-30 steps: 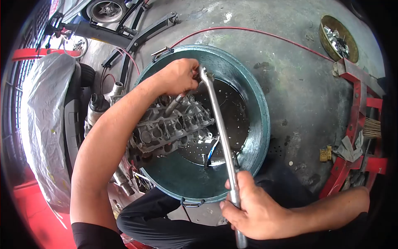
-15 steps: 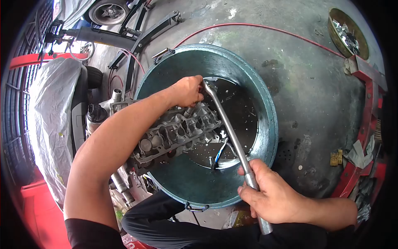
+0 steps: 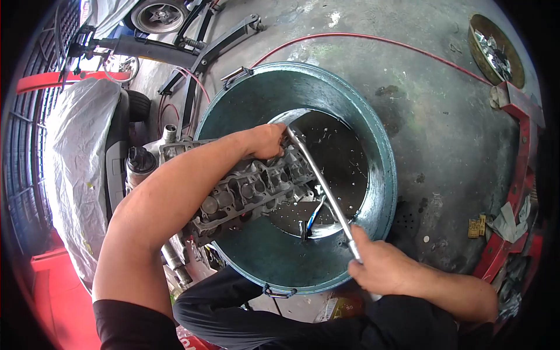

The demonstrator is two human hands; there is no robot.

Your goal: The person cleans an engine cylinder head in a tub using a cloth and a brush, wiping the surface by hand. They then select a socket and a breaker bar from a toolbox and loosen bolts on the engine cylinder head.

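My right hand [image 3: 385, 265] is wrapped around the lower handle of a long steel breaker bar [image 3: 326, 185]. The bar slants up and left over the cylinder head. At its far end, the fingers of my left hand [image 3: 268, 140] are closed around the bar's head; the socket under them is hidden. The grey cylinder head [image 3: 256, 189], with its row of round bores, lies below my left forearm. One end reaches out over a large green metal tub [image 3: 388, 192].
Dark liquid with bits of debris lies in the tub, along with a blue-handled brush [image 3: 313, 219]. A red hose [image 3: 373, 38] crosses the floor behind. A basin of metal parts [image 3: 497, 49] and a red steel frame [image 3: 519, 146] stand right; a covered car [image 3: 79, 169] is left.
My left hand and the bar's head have come down slightly, nearer the cylinder head. My right hand has shifted a little right and down, its fingers now turned over the handle.
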